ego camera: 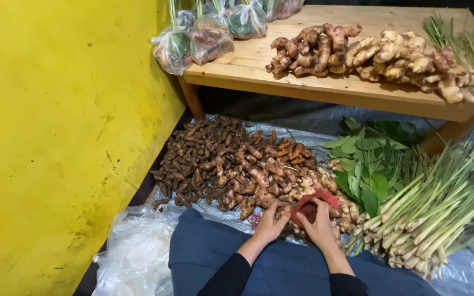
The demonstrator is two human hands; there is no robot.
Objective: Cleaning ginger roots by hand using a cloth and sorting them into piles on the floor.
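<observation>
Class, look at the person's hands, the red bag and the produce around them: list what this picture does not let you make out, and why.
- Head view: what is inside the red mesh bag; both the left hand and the right hand cover it.
- Head view: the roots under the hands, hidden by them.
- Head view: contents of the plastic bags on the wooden bench, blurred by glare and cut by the top edge.
- Head view: the lemongrass tips, cut off at the right edge.

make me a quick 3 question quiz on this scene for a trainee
1. True or false: both hands touch the red mesh bag.
2. Which lies nearest the right hand? A) lemongrass stalks B) bagged produce C) yellow wall
3. Fill in: the ginger roots lie on the wooden ____.

Key:
1. True; the left hand is at its edge too.
2. A
3. bench
</observation>
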